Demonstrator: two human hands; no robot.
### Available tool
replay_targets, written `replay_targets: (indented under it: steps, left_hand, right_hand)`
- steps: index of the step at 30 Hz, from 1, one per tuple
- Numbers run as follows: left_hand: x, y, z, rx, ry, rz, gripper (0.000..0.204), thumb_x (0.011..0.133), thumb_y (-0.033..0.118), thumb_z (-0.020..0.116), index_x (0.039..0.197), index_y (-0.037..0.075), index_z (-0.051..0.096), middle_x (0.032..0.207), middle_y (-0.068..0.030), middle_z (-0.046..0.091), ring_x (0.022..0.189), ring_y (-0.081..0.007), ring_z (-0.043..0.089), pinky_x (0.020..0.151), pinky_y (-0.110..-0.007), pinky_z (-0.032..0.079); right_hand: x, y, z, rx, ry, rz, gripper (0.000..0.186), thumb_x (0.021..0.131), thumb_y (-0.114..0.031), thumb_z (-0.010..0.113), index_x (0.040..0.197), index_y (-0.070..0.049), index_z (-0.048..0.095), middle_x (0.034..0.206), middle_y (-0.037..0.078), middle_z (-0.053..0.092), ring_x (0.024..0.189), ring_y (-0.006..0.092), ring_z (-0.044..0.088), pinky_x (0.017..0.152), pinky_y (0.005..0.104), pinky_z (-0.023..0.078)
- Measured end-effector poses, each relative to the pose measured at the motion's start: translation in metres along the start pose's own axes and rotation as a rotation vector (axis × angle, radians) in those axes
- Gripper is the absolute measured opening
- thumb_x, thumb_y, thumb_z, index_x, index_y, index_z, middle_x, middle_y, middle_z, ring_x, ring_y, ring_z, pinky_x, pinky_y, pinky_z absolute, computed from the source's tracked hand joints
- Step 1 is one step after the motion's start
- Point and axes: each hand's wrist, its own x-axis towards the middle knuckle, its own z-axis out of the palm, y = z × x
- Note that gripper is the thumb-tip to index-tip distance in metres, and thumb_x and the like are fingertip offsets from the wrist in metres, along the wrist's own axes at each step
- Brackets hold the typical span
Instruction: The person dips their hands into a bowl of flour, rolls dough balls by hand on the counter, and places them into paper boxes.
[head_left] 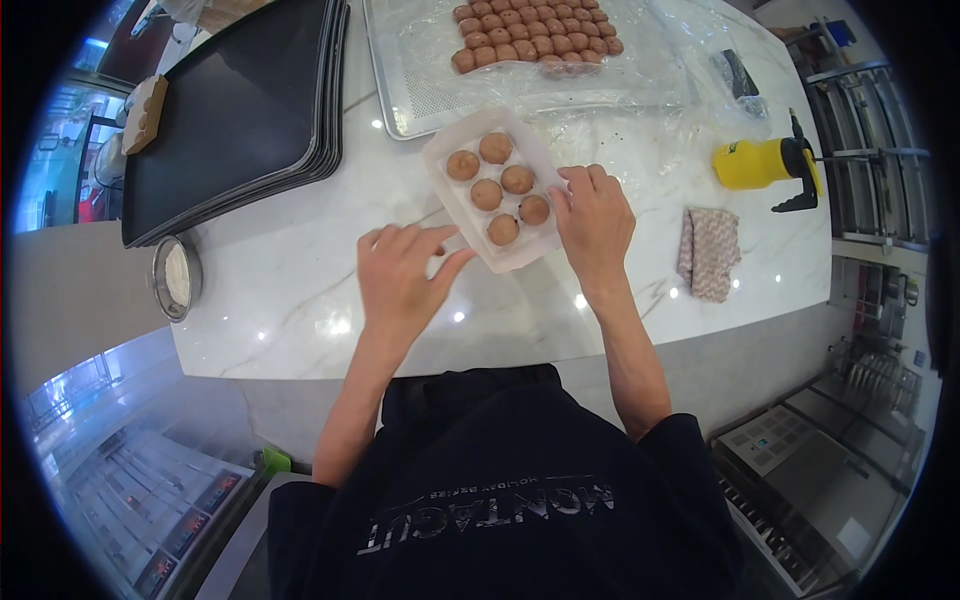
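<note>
A white plastic container [465, 220] holds several round brown balls [516, 179] on the marble counter. My right hand [597, 228] grips the container's right side, thumb along the edge and fingers curled. My left hand [400, 278] is at the container's lower-left corner, index finger and thumb on its edge, the other fingers loosely curled. Above the container, a perforated metal tray [398, 102] carries rows of brown dough pieces [535, 32] on crumpled clear plastic [660, 90].
Stacked black trays [235, 120] lie at upper left, with a cardboard piece [147, 110] on their edge and a metal bowl of white contents [176, 280] below. At right are a yellow pump sprayer [750, 165], a folded cloth [708, 252], a dark object [738, 70] and metal racks [860, 160].
</note>
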Motion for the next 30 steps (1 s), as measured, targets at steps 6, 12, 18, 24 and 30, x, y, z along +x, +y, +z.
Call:
replay_targets:
  steps: [6,12,18,24,30]
  left_hand:
    - [-0.055,-0.051,-0.004,-0.173,-0.069,-0.293,0.019,0.083,0.022,0.077,0.096,0.009,0.074,0.080,-0.0043,0.069,0.069,-0.0186,0.063,0.063,-0.033,0.046]
    - [-0.095,-0.071,-0.009,-0.334,-0.091,-0.611,0.024,0.086,0.021,0.074,0.105,0.006,0.074,0.083,-0.0082,0.071,0.073,-0.0158,0.066,0.059,-0.029,0.047]
    - [-0.114,-0.082,-0.014,-0.386,-0.136,-0.703,0.026,0.088,0.021,0.072,0.109,0.006,0.073,0.085,-0.0089,0.071,0.072,-0.0151,0.064,0.061,-0.028,0.047]
    - [-0.136,-0.115,-0.032,-0.434,-0.160,-0.736,0.027,0.088,0.019,0.072,0.111,0.006,0.072,0.088,-0.0097,0.071,0.073,-0.0144,0.064,0.063,-0.029,0.048]
    - [-0.162,-0.178,-0.070,-0.396,-0.096,-0.757,0.025,0.089,0.016,0.071,0.111,0.005,0.071,0.089,-0.0109,0.071,0.074,-0.0157,0.065,0.064,-0.029,0.049]
  right_hand:
    - [0.003,-0.004,0.007,-0.011,-0.027,0.015,0.015,0.083,-0.013,0.070,0.090,-0.010,0.056,0.084,0.007,0.060,0.078,0.0266,0.061,0.063,0.0395,0.049]
    - [0.011,-0.010,-0.007,0.032,-0.135,0.123,0.013,0.090,-0.015,0.065,0.092,-0.006,0.056,0.076,0.013,0.066,0.067,0.0355,0.065,0.058,0.0469,0.048]
    - [0.017,0.002,-0.024,0.283,-0.046,0.158,0.009,0.093,-0.015,0.060,0.098,-0.009,0.055,0.072,0.015,0.066,0.069,0.0399,0.065,0.060,0.0481,0.047]
    - [0.018,-0.021,-0.056,0.380,-0.010,0.249,0.008,0.094,-0.009,0.061,0.099,-0.003,0.060,0.075,0.013,0.068,0.064,0.0204,0.066,0.061,0.0296,0.048]
    - [0.014,-0.099,-0.056,0.506,-0.019,0.260,0.008,0.094,-0.006,0.061,0.099,0.000,0.059,0.076,0.008,0.067,0.065,0.0096,0.059,0.060,0.0247,0.046]
